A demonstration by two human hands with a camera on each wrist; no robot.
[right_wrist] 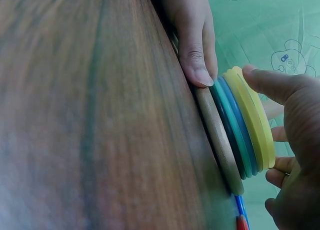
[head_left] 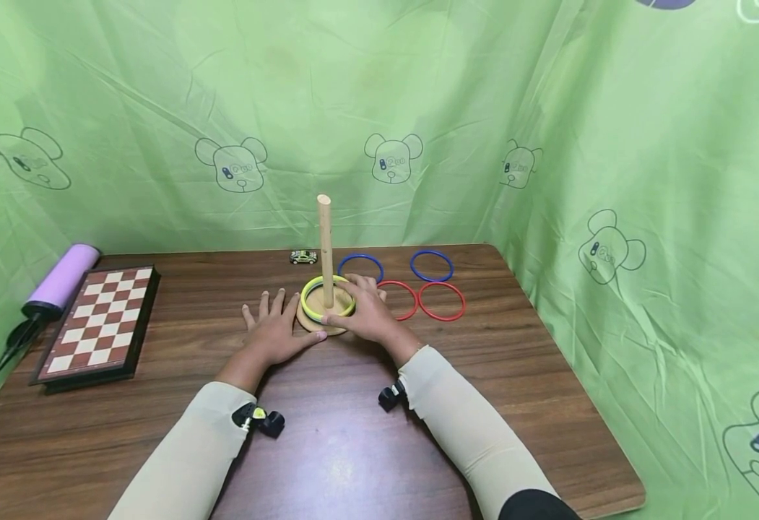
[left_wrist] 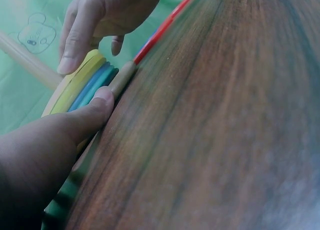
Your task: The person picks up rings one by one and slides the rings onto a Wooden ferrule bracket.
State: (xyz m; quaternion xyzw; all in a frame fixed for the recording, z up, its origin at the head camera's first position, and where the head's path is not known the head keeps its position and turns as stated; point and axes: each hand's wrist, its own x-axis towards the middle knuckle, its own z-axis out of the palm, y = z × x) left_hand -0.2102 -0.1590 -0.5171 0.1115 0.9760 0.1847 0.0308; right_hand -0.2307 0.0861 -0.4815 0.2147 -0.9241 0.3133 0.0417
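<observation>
1. Rings (head_left: 304, 300) are circling the foot of the wooden peg (head_left: 326, 245): yellow rings (right_wrist: 256, 121) are riding on top, blue and teal rings (right_wrist: 243, 125) are lying directly under them, and the round base (right_wrist: 218, 135) is bearing the whole stack!
2. Right hand (head_left: 373, 315) is reaching in from the right of the peg and gripping the yellow, thumb pressing on the near side, fingers curling round the far side; whether it's taking one yellow ring or both, I cannot tell.
3. Left hand (head_left: 274, 336) is spreading its fingers wide apart to the left of the peg, clamping nothing, its thumb touching the base's near edge.
4. Two red rings (head_left: 441, 320) are lying side by side, right of the peg, the nearer one partly hiding behind the right hand.
5. Two loose blue rings (head_left: 431, 252) are resting farther back, also right of the peg.
6. Toy car (head_left: 303, 257) is standing behind the peg, slightly left; chessboard (head_left: 102, 318) and purple pump (head_left: 63, 278) are lying well to its left.
</observation>
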